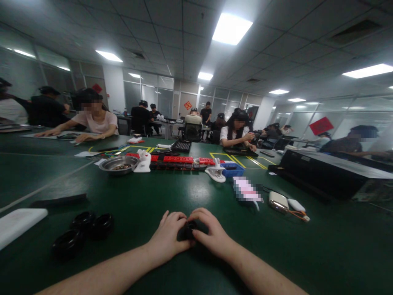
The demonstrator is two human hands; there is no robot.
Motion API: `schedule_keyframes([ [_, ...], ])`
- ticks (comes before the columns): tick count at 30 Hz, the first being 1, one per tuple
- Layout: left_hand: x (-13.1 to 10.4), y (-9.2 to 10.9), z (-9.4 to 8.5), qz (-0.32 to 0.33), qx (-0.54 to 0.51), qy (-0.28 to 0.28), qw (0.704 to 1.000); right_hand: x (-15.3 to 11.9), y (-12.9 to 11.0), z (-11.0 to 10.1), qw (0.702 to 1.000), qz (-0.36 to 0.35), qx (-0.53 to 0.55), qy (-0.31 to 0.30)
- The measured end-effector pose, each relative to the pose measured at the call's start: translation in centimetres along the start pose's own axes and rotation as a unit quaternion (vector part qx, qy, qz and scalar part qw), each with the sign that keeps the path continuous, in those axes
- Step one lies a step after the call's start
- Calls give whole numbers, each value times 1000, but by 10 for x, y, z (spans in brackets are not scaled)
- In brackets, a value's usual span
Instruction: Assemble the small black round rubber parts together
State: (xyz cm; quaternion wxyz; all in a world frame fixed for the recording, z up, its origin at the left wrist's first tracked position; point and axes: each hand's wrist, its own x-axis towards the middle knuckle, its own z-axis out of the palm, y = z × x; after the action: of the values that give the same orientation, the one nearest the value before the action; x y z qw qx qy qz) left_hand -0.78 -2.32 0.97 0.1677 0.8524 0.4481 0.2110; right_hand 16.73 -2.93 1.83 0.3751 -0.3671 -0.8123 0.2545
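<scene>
Piece (191, 225), black and rounded, partly covered and too blurred for detail, sits gripped between left hand (170, 232) and right hand (212, 230)

A glossy dark-green tabletop (172, 196) spreads beneath the hands (167, 232) and far out ahead of them. Well beyond the hands, framed glass partition walls (166, 96) and square white columns (114, 88) line the room, with a red diamond-shaped decoration (188, 105) on a pale door (183, 96); high above them, bright white rectangular light panels (232, 28) sit in a grey tiled ceiling (159, 24).
</scene>
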Motion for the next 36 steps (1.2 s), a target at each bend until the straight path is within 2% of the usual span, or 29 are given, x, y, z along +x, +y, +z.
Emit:
schedule_keyframes([
  [7, 0, 0, -1, -4, 2, -4, 1000, -1, 7, 1, 998, 34, -13, 44],
  [14, 0, 1, -2, -2, 1, -11, 1000, 1, -1, -1, 1000, 0, -2, -1],
  [22, 0, 2, -3, -1, -2, -11, 1000, -1, 1, 1, 999, 32, -18, 29],
  [29, 0, 1, -3, -3, -4, -10, 1000, 0, -2, -2, 1000, 0, 9, -16],
  [36, 0, 3, -3, -2, 2, -9, 1000, 0, 3, 2, 999, 28, -7, 15],
])
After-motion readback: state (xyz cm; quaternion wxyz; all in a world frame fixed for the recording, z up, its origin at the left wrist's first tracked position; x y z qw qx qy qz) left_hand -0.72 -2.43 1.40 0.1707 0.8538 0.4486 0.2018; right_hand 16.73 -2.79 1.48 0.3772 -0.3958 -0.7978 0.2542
